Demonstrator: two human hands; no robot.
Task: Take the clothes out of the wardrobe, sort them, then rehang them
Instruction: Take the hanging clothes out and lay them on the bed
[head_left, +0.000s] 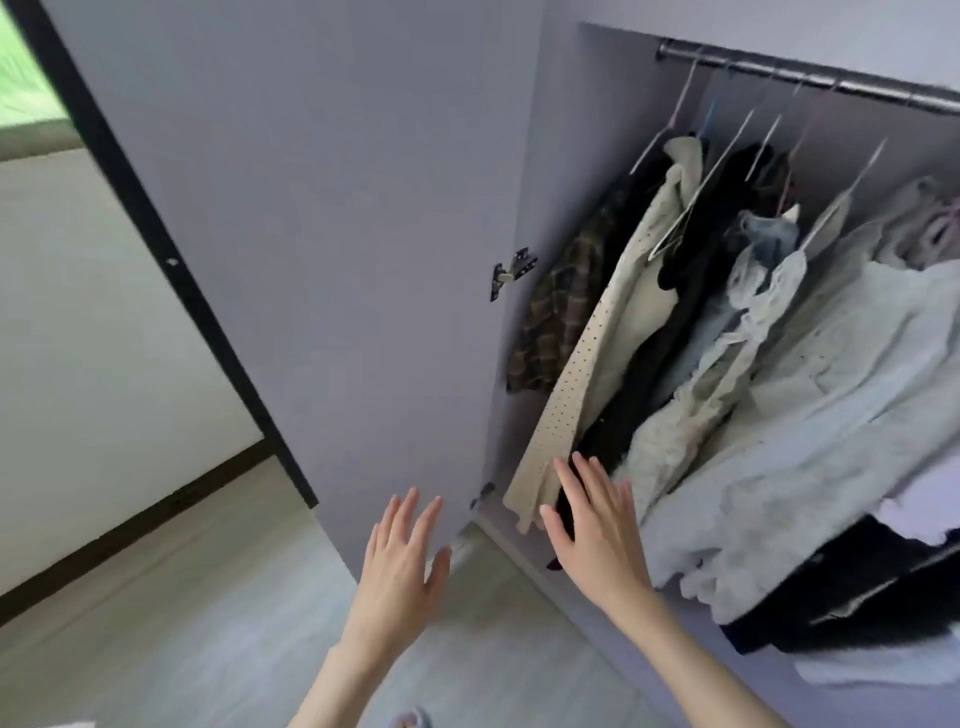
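your wardrobe (566, 156) stands open, its door (311, 234) swung out to the left. clothes (779, 338) hang on hangers (685, 218) from the rail (810, 78) along its top edge. your left hand (400, 566) is before the door's bottom corner, your right hand (597, 535) before the leftmost hems.

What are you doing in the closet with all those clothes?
A person is reaching both open hands toward the wardrobe. The right hand is at the bottom of a cream dotted top and a black garment; the left hand hovers by the open door. Nothing is held, and the clothes hang on the rail.
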